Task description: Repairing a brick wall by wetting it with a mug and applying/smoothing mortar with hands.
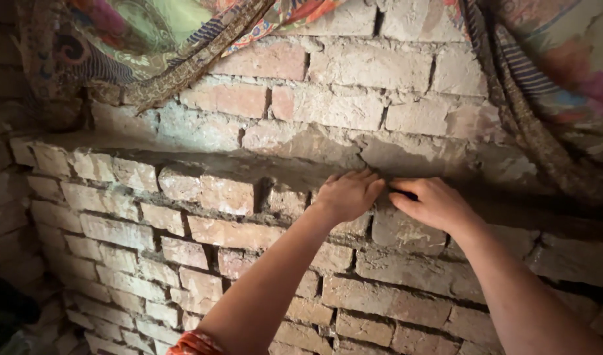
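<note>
Both of my hands rest on the front edge of a grey mortar-covered ledge (pixel 202 161) that juts from a rough brick wall (pixel 354 85). My left hand (pixel 349 194) lies palm down on the ledge's rim, fingers together and bent over the edge. My right hand (pixel 433 202) sits just to its right, fingers curled toward the left hand, with a small dark thing (pixel 406 194) between thumb and fingers; what it is I cannot tell. The fingertips of the two hands almost meet. Below them is a worn brick (pixel 406 231) with pale scratches.
Patterned cloth hangs over the wall at the top left (pixel 150 39) and down the right side (pixel 551 79). Courses of old bricks (pixel 150 243) with crumbling mortar fill the wall under the ledge. A dark shape (pixel 5 315) lies at the lower left.
</note>
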